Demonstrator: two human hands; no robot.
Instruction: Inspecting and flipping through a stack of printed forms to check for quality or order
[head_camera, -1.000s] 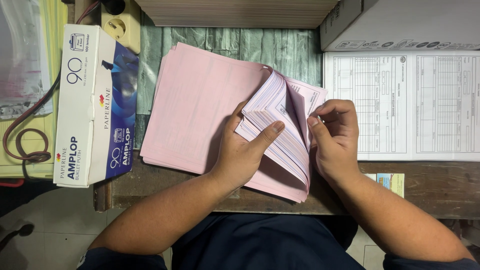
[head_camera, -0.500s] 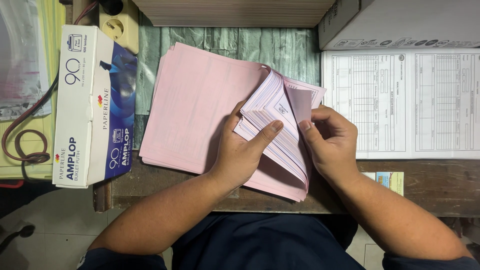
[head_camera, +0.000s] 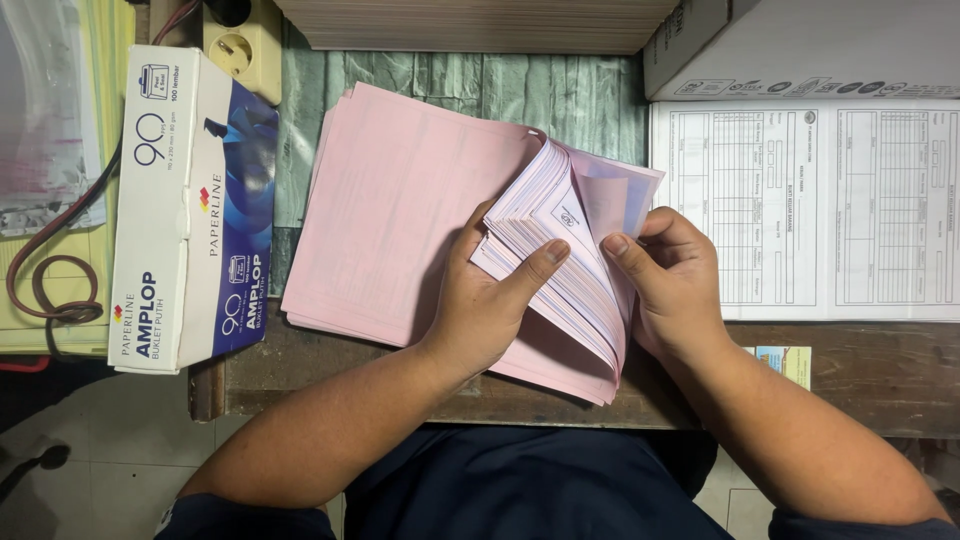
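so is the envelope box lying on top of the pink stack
No, the box lies left of the pink stack, apart from it.

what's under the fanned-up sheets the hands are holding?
The left hand and right hand hold the fanned sheets bent up. Beneath lies the rest of the pink paper stack on the wooden table. The covered pages' faces cannot be seen.

An office or paper work desk is shown. A worn wooden table (head_camera: 330, 385) is covered with paper things. A box of envelopes (head_camera: 190, 210) is seen on the left, printed forms (head_camera: 810, 210) on the right, a pink paper stack (head_camera: 400, 210) in the middle, and a wall plug socket (head_camera: 240, 50) far left.
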